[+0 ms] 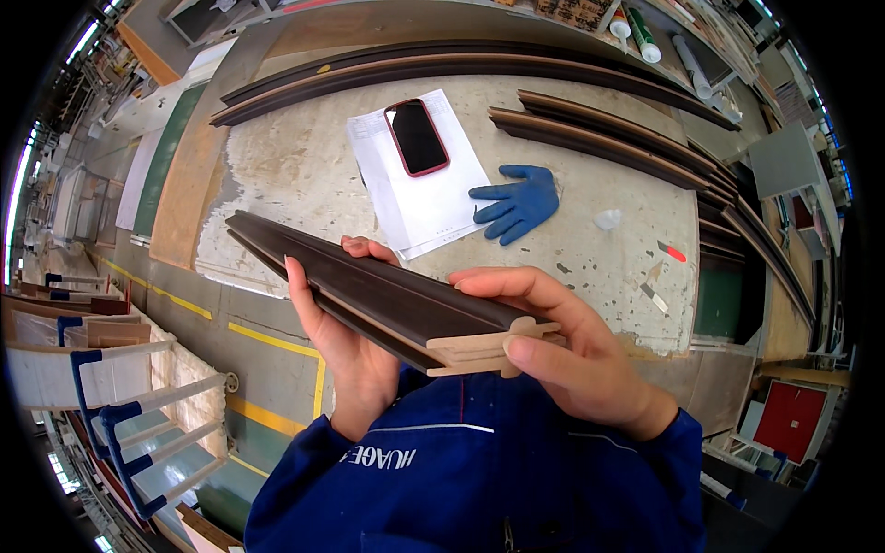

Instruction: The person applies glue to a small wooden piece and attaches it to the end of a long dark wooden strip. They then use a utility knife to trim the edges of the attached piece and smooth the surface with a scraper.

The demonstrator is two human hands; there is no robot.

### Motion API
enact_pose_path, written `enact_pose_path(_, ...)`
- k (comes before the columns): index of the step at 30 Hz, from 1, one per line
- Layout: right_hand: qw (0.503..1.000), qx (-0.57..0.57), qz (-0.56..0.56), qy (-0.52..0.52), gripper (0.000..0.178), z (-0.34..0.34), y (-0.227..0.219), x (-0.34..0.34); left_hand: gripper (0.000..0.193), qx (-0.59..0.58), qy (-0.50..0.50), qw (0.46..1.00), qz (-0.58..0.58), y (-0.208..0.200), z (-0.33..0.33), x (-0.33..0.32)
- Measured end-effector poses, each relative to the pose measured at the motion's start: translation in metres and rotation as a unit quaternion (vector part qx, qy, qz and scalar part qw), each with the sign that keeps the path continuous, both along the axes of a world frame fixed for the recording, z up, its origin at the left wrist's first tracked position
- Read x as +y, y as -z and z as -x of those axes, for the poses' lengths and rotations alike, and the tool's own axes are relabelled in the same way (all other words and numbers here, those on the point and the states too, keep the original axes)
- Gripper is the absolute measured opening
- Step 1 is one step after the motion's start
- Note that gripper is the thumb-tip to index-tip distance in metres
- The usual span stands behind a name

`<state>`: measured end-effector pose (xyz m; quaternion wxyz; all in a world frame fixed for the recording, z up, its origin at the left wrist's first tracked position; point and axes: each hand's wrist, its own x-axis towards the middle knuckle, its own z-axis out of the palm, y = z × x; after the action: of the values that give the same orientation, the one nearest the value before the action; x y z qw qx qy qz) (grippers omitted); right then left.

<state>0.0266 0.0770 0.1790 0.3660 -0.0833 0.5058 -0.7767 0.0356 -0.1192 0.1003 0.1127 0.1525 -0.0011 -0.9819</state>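
Note:
Close to my body I hold a dark brown moulding strip (378, 290), slanting from the upper left down to the right. Its near end is cut at an angle and shows pale bare wood with a stepped, grooved profile. My left hand (348, 355) is wrapped round the middle from beneath, thumb on one side and fingertips over the far edge. My right hand (581, 355) grips the cut end, the thumb on the pale wood and the fingers along the far side. Beyond the strip, a blue work glove (521, 203) lies flat on the worktable (304, 166).
A phone (417, 138) in a red case rests on white paper sheets (452, 198). Long dark mouldings (461, 69) lie along the table's far side, with several more (599, 143) at the right. A red-handled blade (673, 252) sits near the right edge. A blue-jointed trolley (120, 415) stands at the left.

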Motion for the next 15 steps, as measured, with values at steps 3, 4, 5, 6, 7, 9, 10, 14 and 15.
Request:
enact_pose_path(3, 1.0, -0.001, 0.018, 0.016, 0.051, -0.0035, 0.0038, -0.001, 0.043, 0.005, 0.008, 1.0, 0.004, 0.0008, 0.0001, 0.0008)
enact_pose_path(4, 1.0, -0.003, 0.023, 0.021, 0.051, -0.0042, 0.0039, -0.0012, 0.045, 0.008, 0.013, 1.0, 0.016, 0.0016, 0.0001, 0.0006)
enact_pose_path(5, 0.999, -0.005, 0.023, 0.022, 0.051, -0.0046, 0.0037, -0.0011, 0.047, 0.01, 0.018, 0.999, 0.028, 0.0023, 0.0002, 0.0007)
enact_pose_path(6, 0.999, -0.007, 0.024, 0.022, 0.05, -0.0049, 0.0039, -0.0013, 0.047, 0.011, 0.015, 0.999, 0.029, 0.0029, 0.0002, 0.0007)
enact_pose_path(7, 0.999, -0.008, 0.025, 0.022, 0.05, -0.005, 0.004, -0.0013, 0.047, 0.011, 0.012, 0.999, 0.031, 0.0034, 0.0003, 0.0007)
enact_pose_path(9, 0.999, -0.007, 0.023, 0.023, 0.05, -0.0053, 0.0038, -0.0012, 0.046, 0.012, 0.01, 0.999, 0.03, 0.0036, 0.0001, 0.0009)
enact_pose_path(10, 0.999, -0.006, 0.022, 0.023, 0.05, -0.0053, 0.0038, -0.0011, 0.046, 0.013, 0.011, 0.999, 0.028, 0.0032, -0.0003, 0.0011)
enact_pose_path(14, 0.999, -0.005, 0.023, 0.025, 0.05, -0.0047, 0.0047, -0.0016, 0.046, 0.011, 0.009, 1.0, 0.025, 0.0042, -0.0002, 0.0013)
enact_pose_path(15, 0.999, -0.006, 0.023, 0.027, 0.049, -0.005, 0.0051, -0.0018, 0.046, 0.011, 0.011, 1.0, 0.022, 0.0043, 0.0, 0.0014)
